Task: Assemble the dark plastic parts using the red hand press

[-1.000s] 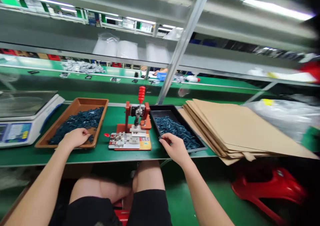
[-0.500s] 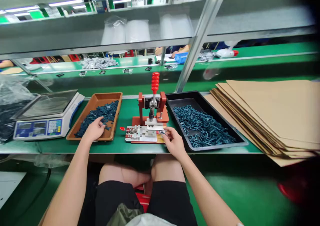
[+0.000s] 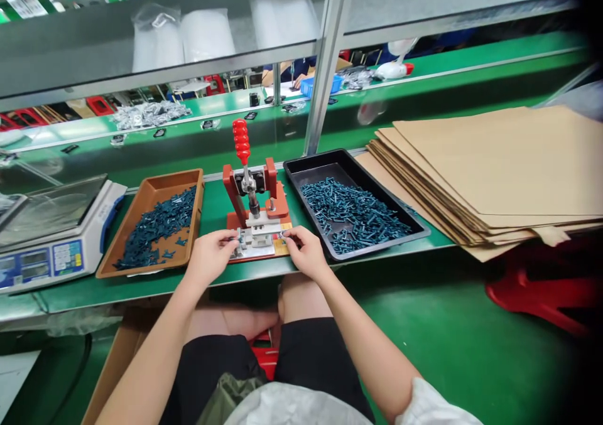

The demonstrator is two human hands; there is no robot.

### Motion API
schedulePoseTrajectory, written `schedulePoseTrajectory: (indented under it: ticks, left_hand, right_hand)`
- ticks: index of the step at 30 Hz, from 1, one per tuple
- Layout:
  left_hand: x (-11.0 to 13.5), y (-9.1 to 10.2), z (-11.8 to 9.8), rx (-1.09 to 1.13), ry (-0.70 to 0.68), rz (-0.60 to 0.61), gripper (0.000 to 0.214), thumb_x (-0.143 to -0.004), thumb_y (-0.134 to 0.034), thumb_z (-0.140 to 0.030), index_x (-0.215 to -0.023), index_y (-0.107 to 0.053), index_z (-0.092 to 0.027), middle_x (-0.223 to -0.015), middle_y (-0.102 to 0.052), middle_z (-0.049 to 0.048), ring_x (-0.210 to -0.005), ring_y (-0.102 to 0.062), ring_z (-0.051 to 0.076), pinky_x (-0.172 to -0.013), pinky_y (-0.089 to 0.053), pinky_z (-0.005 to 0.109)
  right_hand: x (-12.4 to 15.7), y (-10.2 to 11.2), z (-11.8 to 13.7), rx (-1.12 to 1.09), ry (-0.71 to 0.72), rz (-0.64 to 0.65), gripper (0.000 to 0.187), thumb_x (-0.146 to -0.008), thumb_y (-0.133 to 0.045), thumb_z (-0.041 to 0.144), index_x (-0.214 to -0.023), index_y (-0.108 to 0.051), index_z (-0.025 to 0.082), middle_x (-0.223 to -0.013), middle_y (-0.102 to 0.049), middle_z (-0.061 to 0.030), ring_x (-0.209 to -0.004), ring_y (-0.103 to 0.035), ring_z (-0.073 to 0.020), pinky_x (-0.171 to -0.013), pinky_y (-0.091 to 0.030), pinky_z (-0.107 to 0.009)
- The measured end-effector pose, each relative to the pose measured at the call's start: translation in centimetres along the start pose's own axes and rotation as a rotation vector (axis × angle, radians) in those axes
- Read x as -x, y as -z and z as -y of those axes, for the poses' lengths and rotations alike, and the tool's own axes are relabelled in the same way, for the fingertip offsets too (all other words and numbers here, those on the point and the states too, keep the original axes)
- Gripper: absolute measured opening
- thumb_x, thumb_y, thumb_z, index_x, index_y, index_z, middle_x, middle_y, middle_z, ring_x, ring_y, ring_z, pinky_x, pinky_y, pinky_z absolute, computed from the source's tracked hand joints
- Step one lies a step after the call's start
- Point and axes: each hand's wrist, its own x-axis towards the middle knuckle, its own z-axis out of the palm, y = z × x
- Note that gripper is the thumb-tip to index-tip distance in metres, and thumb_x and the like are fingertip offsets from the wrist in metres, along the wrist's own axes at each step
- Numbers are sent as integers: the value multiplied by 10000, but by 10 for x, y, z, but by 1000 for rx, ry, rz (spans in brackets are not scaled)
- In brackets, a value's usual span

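A small toggle-clamp press with a red ribbed handle (image 3: 241, 142) stands in front of me, its handle upright. Its metal fixture block (image 3: 257, 242) lies at the base between my hands. My left hand (image 3: 213, 257) is pinched at the fixture's left end; whatever is between its fingertips is too small to make out. At the right end, my right hand (image 3: 306, 250) pinches a small dark blue part close to the fixture. On the left, a brown tray (image 3: 104, 267) holds flat dark blue pieces (image 3: 160, 227). A black tray (image 3: 346, 161) on the right holds slim dark blue pieces (image 3: 355, 211).
A digital scale (image 3: 61, 233) stands at the far left. Stacked cardboard sheets (image 3: 494, 167) lie at the right, overhanging the bench edge. A metal post (image 3: 325, 67) rises behind the press. Across the line, a co-worker's hand (image 3: 299, 81) is beside a blue bin (image 3: 320, 86).
My left hand has left the brown tray and come right to the fixture's left end. My right hand stays at the fixture's right end. The view has turned to the right and tilted.
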Motion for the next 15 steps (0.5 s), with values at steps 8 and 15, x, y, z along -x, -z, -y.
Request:
schedulePoseTrajectory:
  ticks: [8,15]
  left_hand:
    - [-26,-42,-5,-374,-158,-5,188,-818,-577,-235,-803,-761,-199,-882,-747,76,-880,-656,233,-847,-519,352]
    - [-27,-53,2,-337,-238,-104,183,-781,-577,-170,-795,-757,-200,-1060,-754,90,-1075,-611,280,-983,-471,427]
  right_hand:
    - [-2,0,2,33,30,5,127,-886,-539,195,-867,-665,203,-842,-666,-51,-718,-607,-175,-672,-495,-296]
    - [-3,-1,1,36,34,8,137,-885,-531,186,-871,-666,201,-841,-664,-49,-709,-604,-169,-677,-493,-294]
